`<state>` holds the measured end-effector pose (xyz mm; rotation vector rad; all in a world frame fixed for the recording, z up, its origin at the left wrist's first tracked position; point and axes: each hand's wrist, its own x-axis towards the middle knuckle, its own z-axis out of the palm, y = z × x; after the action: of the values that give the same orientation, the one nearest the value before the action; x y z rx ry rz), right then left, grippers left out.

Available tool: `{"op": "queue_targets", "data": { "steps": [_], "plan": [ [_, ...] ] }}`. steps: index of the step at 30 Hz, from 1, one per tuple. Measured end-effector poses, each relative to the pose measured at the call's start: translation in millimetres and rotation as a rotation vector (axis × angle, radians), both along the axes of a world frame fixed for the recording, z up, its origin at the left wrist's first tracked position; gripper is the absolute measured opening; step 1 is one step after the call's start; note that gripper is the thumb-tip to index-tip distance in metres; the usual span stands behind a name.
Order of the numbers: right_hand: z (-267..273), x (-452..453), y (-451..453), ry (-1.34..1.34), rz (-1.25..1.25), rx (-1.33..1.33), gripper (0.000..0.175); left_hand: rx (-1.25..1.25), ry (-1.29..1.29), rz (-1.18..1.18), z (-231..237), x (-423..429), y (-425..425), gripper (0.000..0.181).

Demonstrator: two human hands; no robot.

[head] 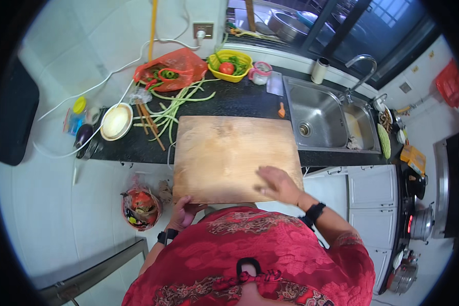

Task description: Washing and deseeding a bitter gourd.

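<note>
A wooden cutting board (pixel 229 149) lies before me, its near part reaching out past the counter's front edge. My left hand (pixel 183 214) grips its near left corner, the thumb on top and the other fingers below. Over the board's near right part is my right hand (pixel 278 184), spread and blurred, with nothing in it. Whether its palm touches the wood I cannot tell. No food lies on the board. Just beyond its far right corner are a small orange object (pixel 281 110) and a cleaver (pixel 275 83) with a broad blade.
Long green beans (pixel 176 103), chopsticks (pixel 150 124) and a bowl (pixel 116 121) of pale contents lie left. Behind are a red plastic bag (pixel 191 65) of peppers and a yellow basket (pixel 235 78) with a tomato. A steel sink (pixel 317 114) is right; a waste bin (pixel 158 214) stands below left.
</note>
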<state>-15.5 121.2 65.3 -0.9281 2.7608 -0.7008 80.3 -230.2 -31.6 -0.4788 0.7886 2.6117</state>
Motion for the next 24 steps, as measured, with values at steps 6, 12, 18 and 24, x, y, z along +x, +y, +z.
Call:
{"op": "queue_targets", "data": {
  "steps": [6,12,18,24],
  "plan": [
    [-2,-133,32,-0.078,-0.605,-0.067,0.051,-0.013,-0.094,0.061,-1,-4,8,0.045],
    [-36,-243,40,-0.02,-0.768,0.15,0.04,-0.033,-0.193,0.151,-16,-5,20,0.049],
    [-65,-303,38,-0.136,-0.864,0.284,0.037,-0.119,-0.257,0.223,-12,-25,37,0.05],
    [-40,-346,75,-0.196,-0.98,0.161,0.04,-0.114,-0.269,0.263,-18,-42,50,0.047]
  ]
}}
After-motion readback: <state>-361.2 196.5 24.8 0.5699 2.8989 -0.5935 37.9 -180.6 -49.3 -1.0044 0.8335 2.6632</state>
